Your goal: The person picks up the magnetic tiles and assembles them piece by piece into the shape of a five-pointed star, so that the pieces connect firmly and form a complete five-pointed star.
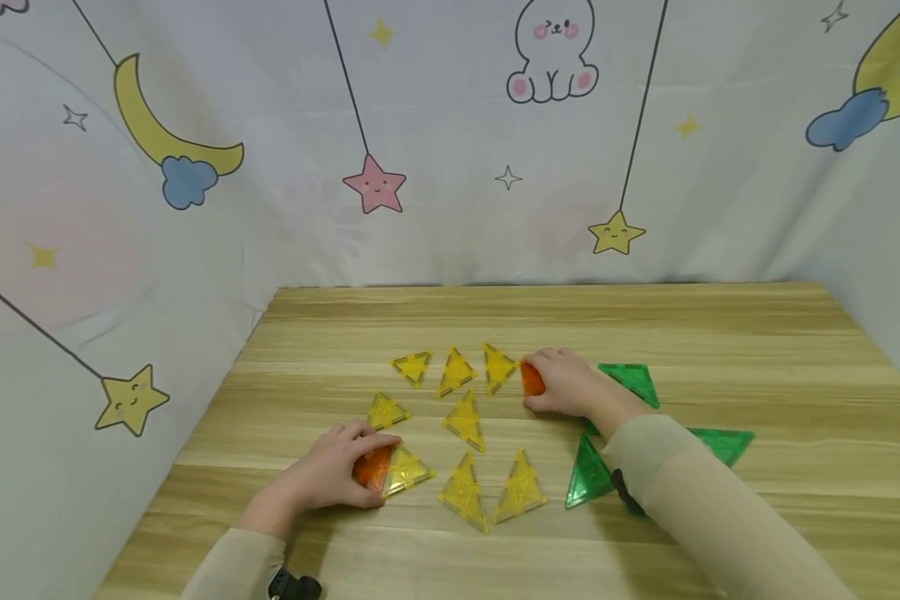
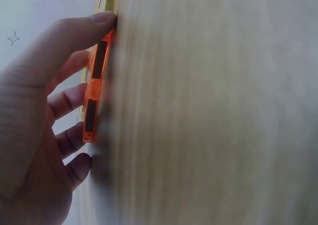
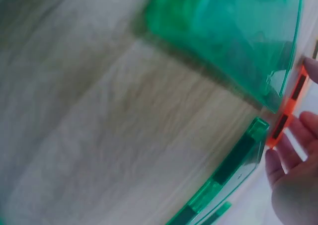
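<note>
Near the front left, my left hand (image 1: 328, 468) holds an orange magnetic tile (image 1: 373, 468) by its edges, thumb on one side and fingers on the other. The tile lies against a yellow triangular tile (image 1: 407, 471). In the left wrist view the orange tile's edge (image 2: 94, 93) shows dark magnets. Farther back, my right hand (image 1: 566, 383) grips another orange magnetic tile (image 1: 532, 380), partly covered by the fingers, close to a yellow triangle (image 1: 498, 367). Its orange edge (image 3: 287, 111) appears at the right of the right wrist view.
Several more yellow triangles lie apart across the middle, such as the one at centre (image 1: 465, 421). Green triangular tiles (image 1: 589, 472) lie under and around the right forearm; another green tile (image 1: 633, 381) is behind it. A patterned cloth (image 1: 450, 242) hangs behind the wooden table (image 1: 802, 358).
</note>
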A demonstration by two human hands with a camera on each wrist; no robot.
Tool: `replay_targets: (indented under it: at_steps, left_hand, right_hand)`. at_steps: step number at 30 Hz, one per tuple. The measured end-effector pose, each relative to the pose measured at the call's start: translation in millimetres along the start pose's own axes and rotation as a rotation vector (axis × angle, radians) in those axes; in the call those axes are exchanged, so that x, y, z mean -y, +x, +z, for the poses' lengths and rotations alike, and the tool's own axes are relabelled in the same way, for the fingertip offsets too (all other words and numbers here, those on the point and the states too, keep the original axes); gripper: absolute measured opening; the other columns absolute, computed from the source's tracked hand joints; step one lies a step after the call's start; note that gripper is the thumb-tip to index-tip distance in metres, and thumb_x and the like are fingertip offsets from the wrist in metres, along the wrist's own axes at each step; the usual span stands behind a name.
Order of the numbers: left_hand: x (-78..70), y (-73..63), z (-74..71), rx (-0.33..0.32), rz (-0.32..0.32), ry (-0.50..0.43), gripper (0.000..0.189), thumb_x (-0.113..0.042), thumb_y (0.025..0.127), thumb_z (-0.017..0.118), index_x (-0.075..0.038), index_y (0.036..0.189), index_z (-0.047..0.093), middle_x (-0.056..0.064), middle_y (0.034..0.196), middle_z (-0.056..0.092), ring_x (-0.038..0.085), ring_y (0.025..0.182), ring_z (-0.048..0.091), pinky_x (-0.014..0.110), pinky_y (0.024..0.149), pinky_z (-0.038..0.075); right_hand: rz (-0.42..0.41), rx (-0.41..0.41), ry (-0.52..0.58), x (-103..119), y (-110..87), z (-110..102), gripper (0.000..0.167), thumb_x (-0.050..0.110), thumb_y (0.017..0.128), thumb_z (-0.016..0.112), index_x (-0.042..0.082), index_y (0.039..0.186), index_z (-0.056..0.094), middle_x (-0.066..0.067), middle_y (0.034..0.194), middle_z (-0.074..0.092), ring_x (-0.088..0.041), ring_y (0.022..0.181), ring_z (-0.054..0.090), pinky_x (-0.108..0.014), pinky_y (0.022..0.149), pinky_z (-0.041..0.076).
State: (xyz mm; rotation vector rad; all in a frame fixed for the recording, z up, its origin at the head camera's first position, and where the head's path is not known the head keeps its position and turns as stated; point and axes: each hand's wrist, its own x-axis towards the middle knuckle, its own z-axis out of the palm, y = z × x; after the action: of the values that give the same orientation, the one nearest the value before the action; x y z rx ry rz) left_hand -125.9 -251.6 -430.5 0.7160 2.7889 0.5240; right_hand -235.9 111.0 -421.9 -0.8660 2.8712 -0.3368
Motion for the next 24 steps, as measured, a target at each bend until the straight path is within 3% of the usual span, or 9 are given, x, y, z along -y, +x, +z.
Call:
replay_targets:
  at_steps: [9,24]
  left_hand:
    - [-0.9,1.1,0.7,-0.011,-0.005,-0.009,0.073,-0.051,0.065,0.078,-0.029,0.131,0.054,0.001,0.119,0.049,0.022,0.103,0.044,0.050,0.086,0.035]
    - [-0.6,0.5,1.3,-0.009,-0.008,-0.008,0.072,-0.053,0.067,0.077,-0.030,0.131,0.054,0.000,0.119,0.049,0.022,0.103,0.044,0.050,0.086,0.035]
  right_hand:
    - [0.011,0.004,-0.030,2.5,-0.3,-1.1,0.070,0.044,0.077,0.069,0.003,0.131,0.051,-0.016,0.126,0.053,-0.033,0.109,0.049,-0.044,0.088,0.042]
    - [-0.087,-0.033,0.032,-0.6,-1.6,5.6,0.068,0.034,0.077,0.073,-0.005,0.127,0.050,-0.018,0.118,0.053,-0.031,0.103,0.048,-0.041,0.086,0.043]
